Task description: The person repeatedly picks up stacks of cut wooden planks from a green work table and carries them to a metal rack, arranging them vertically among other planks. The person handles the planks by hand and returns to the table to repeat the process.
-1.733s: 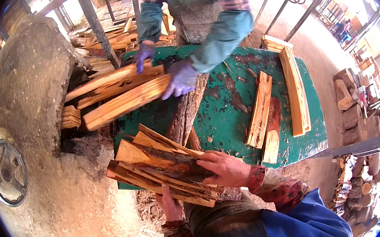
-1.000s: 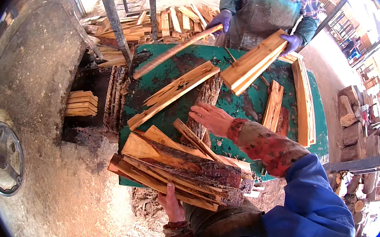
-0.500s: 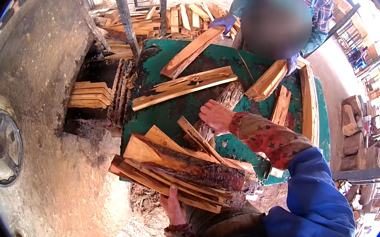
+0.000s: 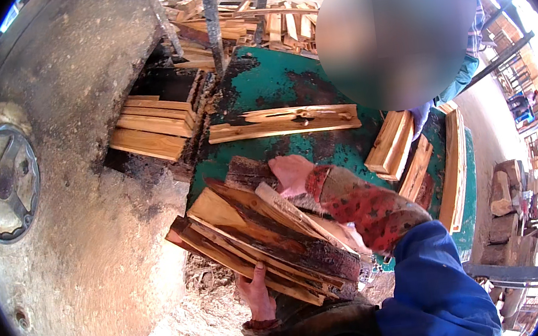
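My left hand (image 4: 256,295) is closed on the lower edge of a bundle of wood slabs (image 4: 246,260), its thumb over the nearest slab. The bundle, some of it bark-edged, lies tilted across the near edge of the green table (image 4: 280,150), close against my body. My right hand (image 4: 292,173) grips a rough bark slab (image 4: 246,171) just beyond the bundle; its fingertips are partly hidden. A narrow slab (image 4: 293,211) lies on the pile below my right wrist. Farther off on the table is a split, cracked board (image 4: 284,122).
A co-worker's gloved hand (image 4: 420,118) touches a wood block (image 4: 391,145) at the right. More boards (image 4: 453,171) lie along that side. On the left stands a machine panel with a handwheel (image 4: 5,184); stacked boards (image 4: 153,127) sit in its opening. Metal posts (image 4: 212,23) rise behind.
My right hand has drawn the bark slab leftward to the bundle. The co-worker's far board is no longer visible, and their block has turned. The boards in the machine opening show more. My view has shifted.
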The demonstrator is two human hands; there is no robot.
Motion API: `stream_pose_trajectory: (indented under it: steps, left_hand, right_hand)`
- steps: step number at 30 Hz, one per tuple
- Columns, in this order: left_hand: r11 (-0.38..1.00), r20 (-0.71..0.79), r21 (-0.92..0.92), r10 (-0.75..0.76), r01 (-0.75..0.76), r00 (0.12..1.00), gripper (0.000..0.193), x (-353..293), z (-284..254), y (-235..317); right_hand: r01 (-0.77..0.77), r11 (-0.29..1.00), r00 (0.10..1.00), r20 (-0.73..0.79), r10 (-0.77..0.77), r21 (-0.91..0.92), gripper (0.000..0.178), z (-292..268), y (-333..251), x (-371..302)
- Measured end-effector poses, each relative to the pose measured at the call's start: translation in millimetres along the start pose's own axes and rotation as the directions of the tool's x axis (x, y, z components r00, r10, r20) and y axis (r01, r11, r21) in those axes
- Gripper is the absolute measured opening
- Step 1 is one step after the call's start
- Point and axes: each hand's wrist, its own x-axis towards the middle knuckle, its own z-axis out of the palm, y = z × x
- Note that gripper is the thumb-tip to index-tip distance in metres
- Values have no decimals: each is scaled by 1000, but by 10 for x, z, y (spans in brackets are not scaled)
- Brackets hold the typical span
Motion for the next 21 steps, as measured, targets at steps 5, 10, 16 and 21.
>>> stream_pose_trajectory:
  steps: [5,10,16,21]
  left_hand:
    - [992,-22,-95,-91,88,996,48,-132,44,90]
    - [995,-11,-29,-99,99,995,50,-88,-36,32]
    - [994,18,-41,-98,99,995,53,-103,48,107]
    - [996,-23,-24,-89,89,996,49,-73,1,43]
  right_hand:
    - [-25,997,993,-113,34,80,47,263,-130,-179]
    - [-131,989,931,-335,147,71,47,-253,120,-99]
    - [-295,935,888,-417,192,-198,80,-172,1195,161]
    - [-317,924,948,-112,299,-212,86,-410,982,44]
